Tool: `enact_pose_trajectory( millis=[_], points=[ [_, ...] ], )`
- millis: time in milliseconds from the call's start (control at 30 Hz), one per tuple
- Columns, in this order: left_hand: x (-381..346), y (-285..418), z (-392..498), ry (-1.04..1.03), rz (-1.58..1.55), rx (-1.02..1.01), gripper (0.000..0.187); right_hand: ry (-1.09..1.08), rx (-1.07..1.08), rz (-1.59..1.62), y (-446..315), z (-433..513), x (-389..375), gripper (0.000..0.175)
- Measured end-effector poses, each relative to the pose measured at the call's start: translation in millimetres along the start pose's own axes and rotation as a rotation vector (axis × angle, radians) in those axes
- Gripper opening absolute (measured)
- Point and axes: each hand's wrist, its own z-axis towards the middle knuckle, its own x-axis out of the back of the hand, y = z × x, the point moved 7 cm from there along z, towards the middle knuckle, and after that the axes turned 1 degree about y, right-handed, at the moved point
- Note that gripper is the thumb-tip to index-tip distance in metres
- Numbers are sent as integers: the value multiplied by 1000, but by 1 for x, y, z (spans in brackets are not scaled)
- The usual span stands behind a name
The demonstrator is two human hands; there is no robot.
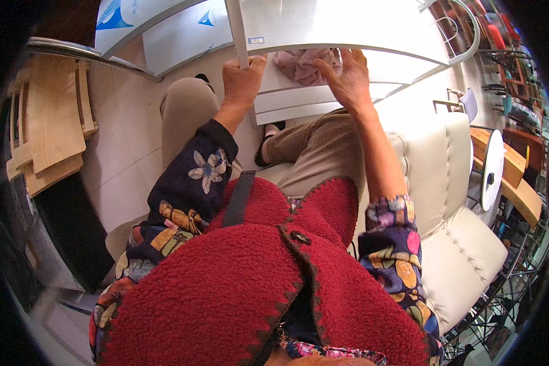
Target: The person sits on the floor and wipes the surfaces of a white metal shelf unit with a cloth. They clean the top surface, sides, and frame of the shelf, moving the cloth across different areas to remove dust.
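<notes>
My left hand (243, 81) is closed around the lower end of a narrow upright metal post (236, 29) on a white metal furniture frame. My right hand (351, 81) has its thumb and fingers spread, below the front edge of a white panel (320, 23). Its thumb lies over a crumpled pink cloth (297, 66), and the fingertips come up to the panel edge in bright glare. Whether they press on that edge I cannot tell. The cloth rests on a lower white shelf (297, 99), partly hidden by the panel.
A cream padded sofa (425, 160) stands at the right. Wooden boards (55, 114) are stacked at the left on a tiled floor (119, 123). Panels with blue-printed film (187, 43) are at the upper left. A white disc (492, 169) and cartons (508, 151) sit past the sofa.
</notes>
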Motion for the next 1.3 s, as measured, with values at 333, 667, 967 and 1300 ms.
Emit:
enact_pose_trajectory(
  millis=[333, 667, 967, 1300],
  points=[
    [2, 7, 16, 19, 135, -84, 40, -381, -29, -201, -29, 42, -95, 57],
    [6, 33, 23, 74, 85, 3, 37, 1, 432, -127, -101, 16, -80, 29],
    [14, 43, 33, 125, 44, 71, 37, -247, 47, -629, 62, 86, -46, 44],
    [15, 32, 37, 178, -58, 92, 26, -125, 155, -352, -43, 47, -65, 50]
  ],
)
